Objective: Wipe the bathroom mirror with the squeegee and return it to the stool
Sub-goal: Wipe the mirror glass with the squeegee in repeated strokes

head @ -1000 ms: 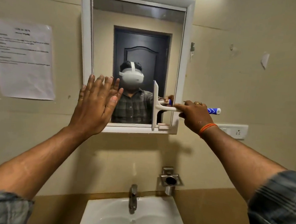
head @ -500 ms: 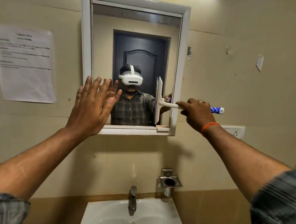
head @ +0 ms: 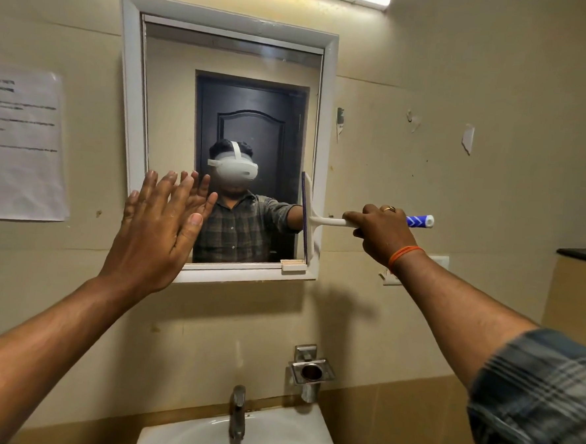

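Squeegee [head: 308, 219] at mirror's [head: 175, 111] right edge

The right hand [head: 383, 232] is sliding the squeegee [head: 308, 219] rightward across the mirror [head: 175, 111], its blade now reaching the right edge of the glass, partly over the frame.

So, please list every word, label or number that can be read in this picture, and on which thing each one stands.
Paper notice on the wall left of the mirror: several printed lines, too blurred to read.
Squeegee blue handle end: white arrow-like marks only, no words.
Small torn sticker right of the mirror frame: too small to read.
No other text is visible.
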